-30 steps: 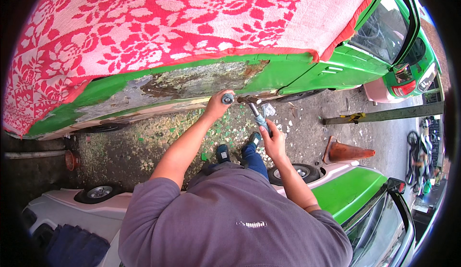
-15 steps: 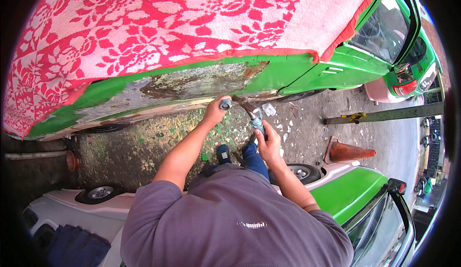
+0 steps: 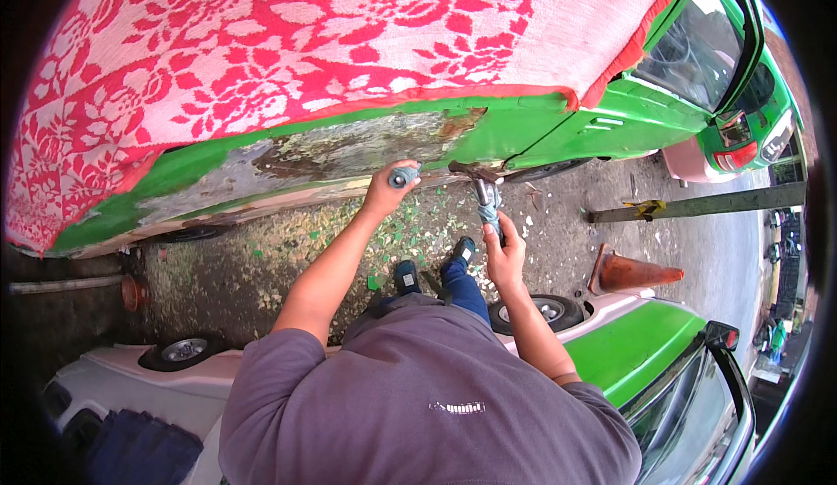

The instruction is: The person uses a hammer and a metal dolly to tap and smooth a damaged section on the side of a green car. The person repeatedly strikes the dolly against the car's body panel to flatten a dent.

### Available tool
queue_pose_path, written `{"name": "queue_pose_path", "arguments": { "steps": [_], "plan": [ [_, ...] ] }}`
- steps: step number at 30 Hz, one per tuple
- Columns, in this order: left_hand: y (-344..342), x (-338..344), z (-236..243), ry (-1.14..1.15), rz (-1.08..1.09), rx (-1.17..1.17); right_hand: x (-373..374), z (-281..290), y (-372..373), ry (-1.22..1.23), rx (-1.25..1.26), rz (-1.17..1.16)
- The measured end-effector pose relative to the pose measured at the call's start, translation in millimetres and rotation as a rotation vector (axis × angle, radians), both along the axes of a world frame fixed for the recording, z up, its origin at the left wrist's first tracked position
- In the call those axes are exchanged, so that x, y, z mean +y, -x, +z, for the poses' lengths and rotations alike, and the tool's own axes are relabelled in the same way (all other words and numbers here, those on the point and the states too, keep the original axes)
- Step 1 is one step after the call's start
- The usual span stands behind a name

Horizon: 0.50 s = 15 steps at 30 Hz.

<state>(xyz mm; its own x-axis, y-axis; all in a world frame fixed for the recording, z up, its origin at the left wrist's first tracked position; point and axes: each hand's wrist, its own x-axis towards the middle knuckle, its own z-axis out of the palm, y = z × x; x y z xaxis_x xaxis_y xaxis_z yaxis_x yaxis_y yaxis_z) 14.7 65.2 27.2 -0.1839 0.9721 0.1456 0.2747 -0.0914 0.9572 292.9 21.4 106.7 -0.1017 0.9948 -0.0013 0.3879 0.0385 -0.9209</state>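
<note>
My left hand (image 3: 380, 195) is closed around a short round-ended tool wrapped in blue-grey (image 3: 403, 175), held against or close to the car's side; its working end is hidden. In my right hand (image 3: 506, 262) is a hammer (image 3: 486, 193), gripped by its dark handle, with blue-grey wrapping below the metal neck. The brown, rusty-looking hammer head is to the right of the left hand, apart from the wrapped tool. Beyond both hands, the green car's side (image 3: 501, 140) has a long patch (image 3: 357, 143) of bare, flaking, rust-brown and grey surface.
A red and pink floral blanket (image 3: 305, 40) drapes over the car. Green and pale paint flakes (image 3: 288, 249) litter the ground around my feet. Behind me stands another green and white car (image 3: 636, 345). An orange cone (image 3: 641, 274) and a grey pole (image 3: 724, 204) are at the right.
The hammer and my right hand have swung to the right, away from the wrapped tool. My left hand has shifted slightly up and left, still holding it.
</note>
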Motion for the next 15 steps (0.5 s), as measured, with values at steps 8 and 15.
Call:
{"name": "queue_pose_path", "arguments": {
  "steps": [8, 15],
  "plan": [
    [-23.3, -14.2, -28.3, -0.074, -0.162, 0.255, -8.2, 2.9, -13.9, 0.089, -0.078, -0.003],
    [-35.4, -16.9, -35.9, -0.056, -0.163, 0.303, -18.6, -1.4, -21.2, 0.060, -0.083, -0.033]
  ]
}}
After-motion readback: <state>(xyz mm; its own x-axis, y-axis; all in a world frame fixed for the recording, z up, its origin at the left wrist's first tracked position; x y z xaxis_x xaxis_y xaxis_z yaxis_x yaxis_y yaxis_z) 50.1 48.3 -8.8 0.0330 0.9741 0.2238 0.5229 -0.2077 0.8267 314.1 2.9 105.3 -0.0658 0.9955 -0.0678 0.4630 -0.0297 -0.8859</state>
